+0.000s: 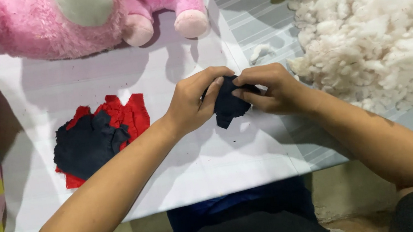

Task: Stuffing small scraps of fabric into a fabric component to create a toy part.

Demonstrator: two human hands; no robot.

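The white worktop (105,82) is carrying everything, with a big pink plush toy (43,26) lying along its far edge and a broad heap of white stuffing (378,38) spreading over its right side. Left of centre, a flat stack of dark navy and red fabric cut-outs (97,139) is lying well apart from both hands. In the middle, just above the worktop, the small dark navy fabric piece (229,106) is being held between the two hands, hanging down and slightly towards the person. The left hand (196,101) is closing on its left upper edge, fingers curled and pressed against the cloth, while the right hand (270,88) is pinching the right upper edge between thumb and fingertips. Both hands are equally near the piece, touching it from opposite sides, so it is lying directly between them. The stuffing is sitting just beside the right hand, far nearer to it than to the left. Whether the piece is a single layer or folded is hard to tell.
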